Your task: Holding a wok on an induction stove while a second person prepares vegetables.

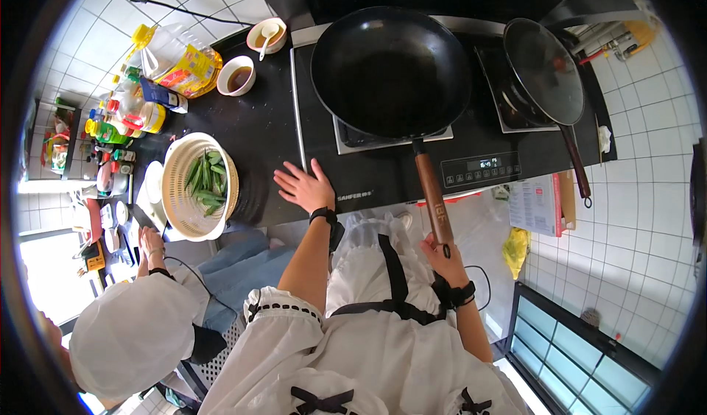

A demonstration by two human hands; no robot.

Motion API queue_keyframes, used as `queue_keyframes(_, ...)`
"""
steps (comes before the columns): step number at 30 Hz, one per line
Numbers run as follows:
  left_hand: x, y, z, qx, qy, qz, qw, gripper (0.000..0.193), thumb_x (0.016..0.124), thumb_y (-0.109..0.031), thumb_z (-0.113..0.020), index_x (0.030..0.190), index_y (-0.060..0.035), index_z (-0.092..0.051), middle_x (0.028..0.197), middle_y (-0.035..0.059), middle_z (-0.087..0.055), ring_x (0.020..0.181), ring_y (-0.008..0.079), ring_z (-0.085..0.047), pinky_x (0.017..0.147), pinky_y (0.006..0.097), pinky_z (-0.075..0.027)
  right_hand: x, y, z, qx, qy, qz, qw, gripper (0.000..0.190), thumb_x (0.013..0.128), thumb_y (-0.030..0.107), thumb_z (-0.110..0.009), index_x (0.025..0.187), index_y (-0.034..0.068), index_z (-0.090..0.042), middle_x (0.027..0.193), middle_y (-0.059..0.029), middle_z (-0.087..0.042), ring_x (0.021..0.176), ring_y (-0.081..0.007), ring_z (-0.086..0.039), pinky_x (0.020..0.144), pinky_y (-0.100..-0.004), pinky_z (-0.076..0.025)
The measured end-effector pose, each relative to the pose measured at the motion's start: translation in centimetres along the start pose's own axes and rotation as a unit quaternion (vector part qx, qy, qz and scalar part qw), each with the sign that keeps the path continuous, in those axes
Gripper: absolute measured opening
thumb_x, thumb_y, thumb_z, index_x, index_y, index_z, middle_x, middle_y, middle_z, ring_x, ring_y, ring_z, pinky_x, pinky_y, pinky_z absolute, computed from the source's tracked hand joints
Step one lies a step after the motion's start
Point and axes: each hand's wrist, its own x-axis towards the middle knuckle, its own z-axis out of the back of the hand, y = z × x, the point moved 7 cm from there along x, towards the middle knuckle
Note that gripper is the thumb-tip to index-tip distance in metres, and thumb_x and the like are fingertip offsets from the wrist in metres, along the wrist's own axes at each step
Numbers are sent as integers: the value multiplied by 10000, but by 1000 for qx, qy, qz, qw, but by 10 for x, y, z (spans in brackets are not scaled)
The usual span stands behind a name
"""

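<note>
My left hand (309, 188) rests flat at the front edge of the black glass cooktop (381, 175), fingers spread and holding nothing. My right hand (450, 266) is at the end of the brown wooden handle (433, 194) of a large black wok (392, 72). The handle end overlaps this hand from above, so whether the fingers grip it is hidden. The wok sits over the left burner, and its inside looks bare and dark. To its right, a lidded pan (544, 72) with a glass lid and dark handle stands on the other burner.
A cream plastic colander (171, 205) holds cut green vegetables (207, 177). Two small bowls, one with brown liquid (236, 78) and one with a spoon (268, 35), stand near an oil jug (188, 67) and several bottles. A co-worker in a white cap (132, 337) is at left.
</note>
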Motion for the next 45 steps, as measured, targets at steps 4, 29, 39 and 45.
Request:
queue_keyframes(4,-5,3,3,-103,10,-100,990,621,966,-446,-490,1435,-55,-381,1543,248,-248,1440,369,-245,1125,600,-179,-7,17,-17,24,77,6,997,241,881,269,-665,939,44,-602,785,-154,-654,724,-345,-649,653,-424,-505)
queue_keyframes(29,-94,-68,68,-265,363,-531,718,136,773,-85,-646,882,-70,-566,798,97,-644,760,278,-647,637,399,-489,-33,-78,-143,479,9,-239,845,288,928,331,-560,1046,69,-576,857,-80,-661,706,-175,-656,603,-304,-520)
queue_keyframes(39,-109,-56,36,-85,154,-683,709,683,899,-358,-623,1431,-24,-356,1510,139,-348,1408,335,-296,1119,480,-255,43,-106,-158,402,-169,-174,883,368,897,343,-612,1067,29,-522,813,-141,-663,681,-293,-675,620,-398,-527)
queue_keyframes(45,-116,-56,19,-33,120,-713,690,750,909,-437,-591,1443,10,-312,1519,165,-317,1418,346,-274,1127,505,-223,70,-96,-152,427,-228,-176,857,511,884,452,-623,1191,68,-486,898,-213,-667,931,-412,-649,806,-461,-493)
